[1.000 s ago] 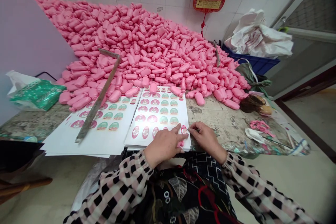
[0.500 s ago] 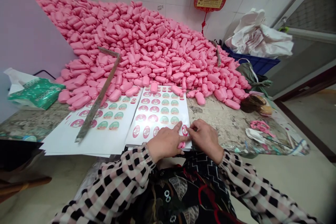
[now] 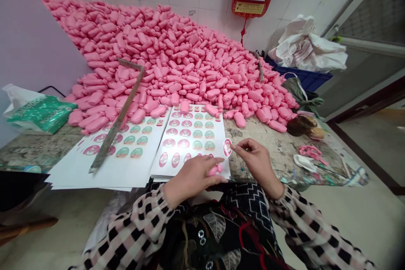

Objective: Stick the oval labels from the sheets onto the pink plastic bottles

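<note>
Between the thumb and forefinger of my right hand (image 3: 257, 161) is an oval pink-and-white sticker (image 3: 227, 147), lifted clear at the right edge of the sticker sheet (image 3: 190, 171). My left hand (image 3: 196, 177) rests over the lower right of that sheet, its fingers curled round a small pink plastic bottle (image 3: 215, 169). Most of that bottle is hidden by the fingers. Rows of pink and green labels are printed on the sheet, with oval ones along its bottom row.
A large heap of pink bottles (image 3: 177, 59) fills the back of the table. At left, a metal angle bar (image 3: 118, 120) lies across another stack of sticker sheets (image 3: 76, 168). A green tissue pack (image 3: 42, 114) is far left; a blue crate (image 3: 303, 76) stands back right.
My right hand has peeled the oval sticker off the sheet and raised it slightly. My left hand has moved a little left, off the sticker's spot, and more of the bottle shows.
</note>
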`<action>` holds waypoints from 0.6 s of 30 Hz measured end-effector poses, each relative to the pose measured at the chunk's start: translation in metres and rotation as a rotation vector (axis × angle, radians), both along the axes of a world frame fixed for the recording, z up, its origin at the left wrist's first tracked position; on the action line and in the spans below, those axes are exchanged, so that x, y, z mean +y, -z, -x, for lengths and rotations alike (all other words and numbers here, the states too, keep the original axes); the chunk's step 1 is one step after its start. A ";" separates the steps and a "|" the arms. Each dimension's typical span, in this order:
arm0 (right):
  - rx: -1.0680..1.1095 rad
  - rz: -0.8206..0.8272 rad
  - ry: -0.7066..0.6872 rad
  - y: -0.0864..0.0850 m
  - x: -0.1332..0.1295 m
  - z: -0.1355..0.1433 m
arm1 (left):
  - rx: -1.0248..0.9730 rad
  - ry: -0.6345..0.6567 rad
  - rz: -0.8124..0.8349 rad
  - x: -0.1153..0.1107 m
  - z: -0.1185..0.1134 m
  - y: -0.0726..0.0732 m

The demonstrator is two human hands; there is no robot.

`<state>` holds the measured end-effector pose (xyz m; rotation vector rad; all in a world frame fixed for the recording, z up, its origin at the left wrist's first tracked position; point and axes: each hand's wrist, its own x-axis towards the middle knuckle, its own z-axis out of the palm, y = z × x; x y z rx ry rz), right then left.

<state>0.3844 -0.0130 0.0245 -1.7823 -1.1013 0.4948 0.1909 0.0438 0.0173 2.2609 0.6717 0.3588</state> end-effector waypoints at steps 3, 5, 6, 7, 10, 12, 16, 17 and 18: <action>0.228 -0.107 -0.050 -0.005 -0.006 0.014 | -0.405 -0.281 0.626 -0.008 -0.002 -0.003; 0.264 -0.106 -0.100 -0.009 -0.010 0.026 | -0.641 -0.415 1.091 -0.012 -0.008 -0.003; 0.256 -0.094 -0.124 -0.011 -0.012 0.032 | -0.731 -0.463 1.267 -0.013 -0.012 -0.003; 0.237 -0.079 -0.145 -0.012 -0.014 0.037 | -0.794 -0.500 1.390 -0.014 -0.015 -0.003; 0.166 -0.047 -0.182 -0.011 -0.016 0.046 | -0.855 -0.537 1.506 -0.016 -0.019 -0.003; 0.138 -0.033 -0.193 -0.008 -0.017 0.048 | -0.845 -0.520 1.503 -0.016 -0.020 -0.002; 0.165 0.001 -0.214 -0.002 -0.017 0.049 | -0.846 -0.474 1.473 -0.018 -0.018 0.002; 0.186 0.010 -0.222 -0.002 -0.017 0.050 | -0.852 -0.469 1.464 -0.018 -0.018 0.004; 0.206 0.018 -0.229 -0.001 -0.017 0.050 | -0.856 -0.466 1.456 -0.018 -0.018 0.005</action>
